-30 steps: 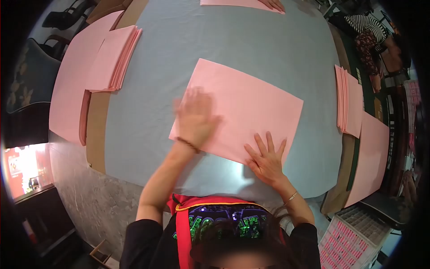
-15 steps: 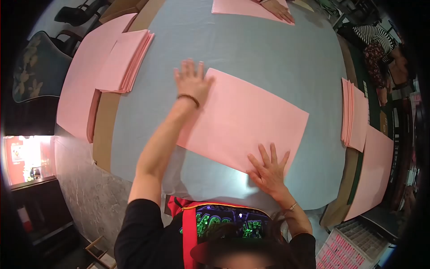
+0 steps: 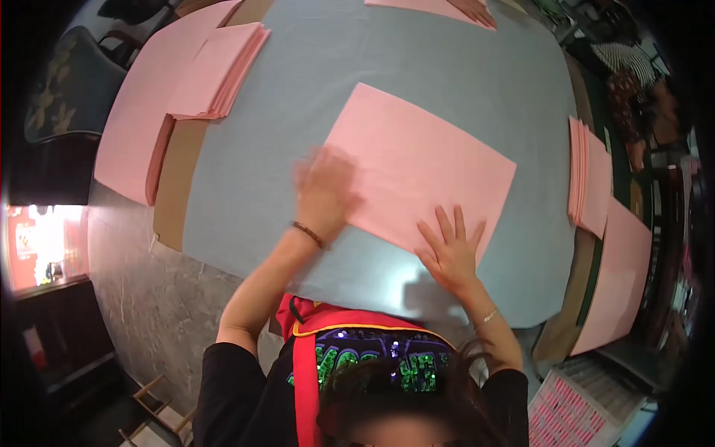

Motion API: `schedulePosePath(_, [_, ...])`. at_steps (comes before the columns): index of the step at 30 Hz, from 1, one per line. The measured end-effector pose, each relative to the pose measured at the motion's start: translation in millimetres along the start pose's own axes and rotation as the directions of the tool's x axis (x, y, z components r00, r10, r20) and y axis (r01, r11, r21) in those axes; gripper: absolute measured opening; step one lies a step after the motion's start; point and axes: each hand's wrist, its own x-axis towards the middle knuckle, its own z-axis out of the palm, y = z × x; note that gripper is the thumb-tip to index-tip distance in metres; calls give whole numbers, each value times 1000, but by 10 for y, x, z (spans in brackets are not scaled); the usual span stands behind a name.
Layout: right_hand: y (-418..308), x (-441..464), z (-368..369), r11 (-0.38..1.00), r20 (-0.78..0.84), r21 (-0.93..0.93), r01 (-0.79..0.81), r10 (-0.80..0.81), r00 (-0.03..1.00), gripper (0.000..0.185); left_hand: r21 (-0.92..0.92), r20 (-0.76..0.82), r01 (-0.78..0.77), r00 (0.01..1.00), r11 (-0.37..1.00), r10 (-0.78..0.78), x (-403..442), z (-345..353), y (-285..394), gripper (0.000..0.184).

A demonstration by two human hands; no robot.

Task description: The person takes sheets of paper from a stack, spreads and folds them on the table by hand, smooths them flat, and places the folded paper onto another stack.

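Observation:
A pink sheet, which looks like cloth or paper, lies flat and at an angle on the blue-grey table cover. Over its left edge is my left hand, blurred by motion, palm down with the thumb apart and nothing visible in it. My right hand rests with spread fingers on the sheet's near right corner. Both hands are open.
At the left, a folded pink stack lies on larger pink sheets. Another folded stack stands at the right edge. Across the table, another person's hand touches a pink sheet. A white crate is at the lower right.
My left hand has moved from beyond the sheet's far left corner back toward me along its left edge. My right hand stays on the near right corner. The view has shifted slightly.

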Motion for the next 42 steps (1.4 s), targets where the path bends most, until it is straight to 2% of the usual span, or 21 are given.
schedulePosePath(1, [2,1,15,1000,-18,0,13,-13,1000,49,-62,8,-252,968,966,253,-70,201,240,68])
schedulePosePath(2, [12,-15,17,1000,-34,-4,21,-21,999,49,-357,-60,-442,890,823,452,-207,124,471,70])
schedulePosePath(3, [5,-18,9,1000,-25,-11,-15,15,1000,49,-320,-46,-533,834,783,549,-297,174,630,70])
schedulePosePath(6, [34,-31,36,1000,-54,-1,-29,29,998,51,-279,21,-545,819,790,573,-334,187,708,68])
schedulePosePath(8, [173,-82,146,940,-230,342,9,74,970,53,-240,97,-503,839,830,536,-311,117,733,67])
schedulePosePath(9, [298,-123,143,943,-237,333,-25,109,965,53,-248,92,-535,817,808,569,-292,117,743,67])
schedulePosePath(11, [603,-254,122,925,-205,-109,-365,338,918,55,-220,112,-514,831,829,544,-305,103,742,66])
schedulePosePath(13, [1014,-422,86,719,-308,-199,-666,599,739,55,-209,138,-530,816,822,561,-314,93,747,66])
schedulePosePath(15, [1289,-458,-72,685,-406,-182,-706,601,688,51,-189,124,-535,819,823,561,-290,48,762,62])
schedulePosePath(16, [1365,-347,-158,680,-411,-180,-711,605,682,51,-188,122,-542,815,819,567,-266,17,786,62])
schedulePosePath(18, [1484,-39,-306,901,-428,-24,-434,383,818,46,-96,117,-555,818,826,563,-245,-31,866,58])
schedulePosePath(20, [1426,383,-376,953,-376,160,-257,299,877,41,-25,77,-598,798,801,598,-229,47,999,56])
schedulePosePath(23, [1413,776,-235,976,-334,4,-220,208,919,38,154,25,-699,710,699,704,-194,91,1163,50])
schedulePosePath(25, [1421,871,-291,970,-317,-28,-242,221,922,33,169,31,-684,723,709,690,-251,74,1305,46])
schedulePosePath(27, [1460,941,-337,964,-299,-58,-259,231,926,28,234,-80,-678,701,697,709,-234,145,1356,46])
schedulePosePath(29, [1555,945,-389,963,-284,59,-262,268,921,23,321,5,-690,686,649,727,-203,124,1366,45])
schedulePosePath(31, [1602,915,-430,947,-245,102,-303,320,915,22,364,-22,-666,693,651,721,-154,99,1371,41])
schedulePosePath(33, [1630,831,-481,927,-200,139,-349,371,907,22,272,-130,-637,718,721,684,-107,121,1378,40])
schedulePosePath(35, [1609,662,-521,852,-161,277,-444,497,853,23,286,-130,-619,731,732,669,-97,128,1343,42])
schedulePosePath(40, [1465,-105,-589,797,-97,363,-482,547,831,26,168,-168,-700,674,694,720,-76,51,1021,37])
schedulePosePath(42, [1197,-420,-724,719,111,304,-625,625,773,25,97,-164,-715,675,693,719,-47,12,737,38])
